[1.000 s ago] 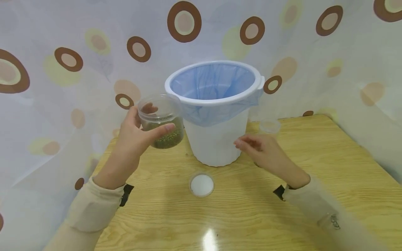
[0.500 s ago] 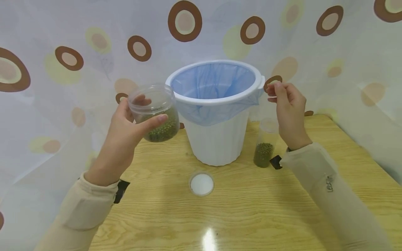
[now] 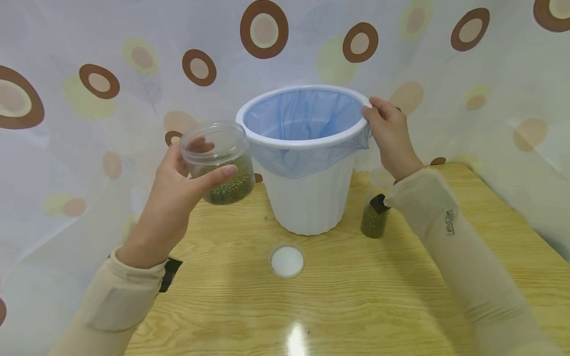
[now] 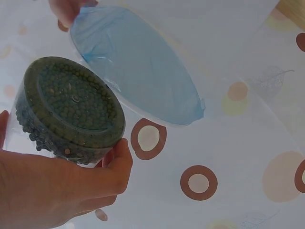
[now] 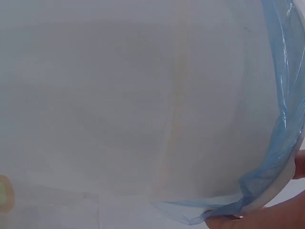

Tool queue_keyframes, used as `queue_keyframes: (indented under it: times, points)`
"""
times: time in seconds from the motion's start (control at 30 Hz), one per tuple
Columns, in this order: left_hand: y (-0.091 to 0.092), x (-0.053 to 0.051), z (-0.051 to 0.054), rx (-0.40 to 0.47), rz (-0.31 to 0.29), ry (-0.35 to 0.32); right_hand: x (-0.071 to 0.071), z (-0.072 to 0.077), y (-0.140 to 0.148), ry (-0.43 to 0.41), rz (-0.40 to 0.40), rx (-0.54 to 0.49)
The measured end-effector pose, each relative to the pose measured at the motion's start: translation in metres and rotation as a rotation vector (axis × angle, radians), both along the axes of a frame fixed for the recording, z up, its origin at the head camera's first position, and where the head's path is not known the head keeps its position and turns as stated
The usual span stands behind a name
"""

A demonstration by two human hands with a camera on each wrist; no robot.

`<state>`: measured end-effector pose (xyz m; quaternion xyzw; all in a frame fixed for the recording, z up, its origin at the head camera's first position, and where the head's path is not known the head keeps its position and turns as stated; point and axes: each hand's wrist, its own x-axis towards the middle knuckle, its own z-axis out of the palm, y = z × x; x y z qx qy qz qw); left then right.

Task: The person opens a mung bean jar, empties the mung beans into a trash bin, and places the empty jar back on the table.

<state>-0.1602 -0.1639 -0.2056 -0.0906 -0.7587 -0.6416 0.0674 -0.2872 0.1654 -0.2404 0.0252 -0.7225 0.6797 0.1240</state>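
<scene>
My left hand [image 3: 166,210] grips a clear round jar [image 3: 226,185], partly filled with small green beans, and holds it up left of the white bin [image 3: 307,205]. The jar has no lid on, and in the left wrist view its bean-covered base [image 4: 71,107] faces the camera. A blue plastic bag [image 3: 303,160] lines the bin and is folded over its rim. At the bin's right edge, my right hand [image 3: 393,141] pinches the rim; in the right wrist view, fingers and thumb [image 5: 267,219] lie on either side of it.
A tall clear container [image 3: 374,222] with green beans in its lower part stands right of the bin, partly behind my right wrist. In front of the bin, a small round white-centred lid [image 3: 287,262] lies on the wooden table [image 3: 249,306]. Patterned fabric [image 3: 307,29] hangs behind.
My right hand rose from beside the tall container and moved onto the bin's right rim, taking hold of it. The left hand shifted slightly left with the jar.
</scene>
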Motion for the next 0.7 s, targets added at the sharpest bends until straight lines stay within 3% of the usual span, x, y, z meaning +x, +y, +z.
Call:
queue_keyframes:
  times: [0.23, 0.5, 0.7]
  points:
    - [0.0, 0.0, 0.0, -0.009, 0.0, -0.005, -0.003, 0.007, -0.003, -0.02, 0.027, 0.113]
    - [0.0, 0.0, 0.001, 0.006, -0.008, 0.0, -0.008, 0.013, -0.007, -0.114, -0.019, 0.21]
    - [-0.004, -0.002, 0.009, 0.025, 0.012, 0.021, -0.011, 0.009, -0.003, -0.051, 0.006, 0.344]
